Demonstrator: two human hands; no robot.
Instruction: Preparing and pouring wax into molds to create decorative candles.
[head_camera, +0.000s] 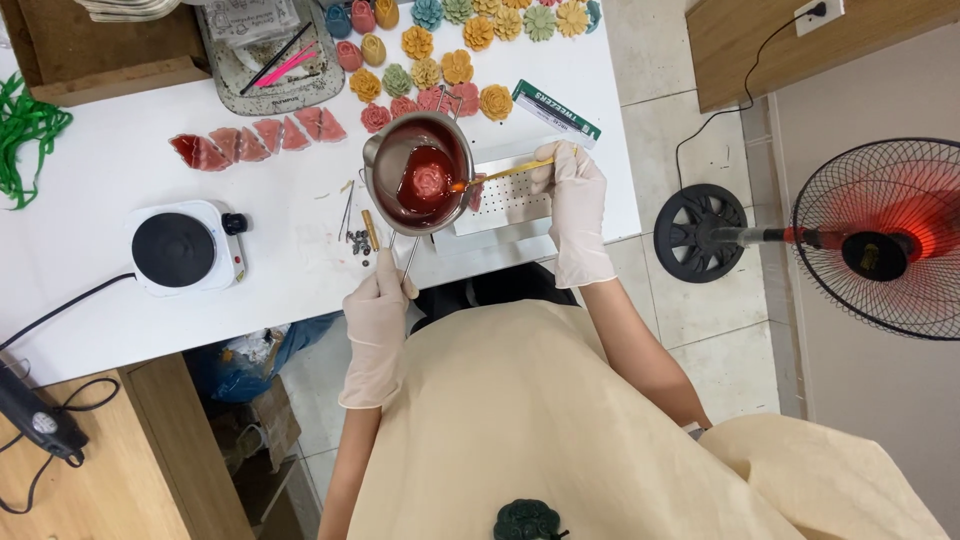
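My left hand (378, 325), in a white glove, grips the thin handle of a small steel pot (380, 160) filled with dark red liquid wax. A flower-shaped piece (430, 180) lies in the wax. My right hand (573, 195), also gloved, holds a yellow-handled tool (510, 171) whose tip reaches into the pot beside the flower. The pot hangs over the white table (120, 180), just left of a perforated metal tray (510, 205).
A small electric hot plate (185, 247) sits to the left. Several coloured flower pieces (440, 60) and red petal shapes (255, 140) lie behind the pot. A metal tray with pink tools (275, 60), a green box (555, 108), green cord (25, 125) and a standing fan (880, 235) surround the area.
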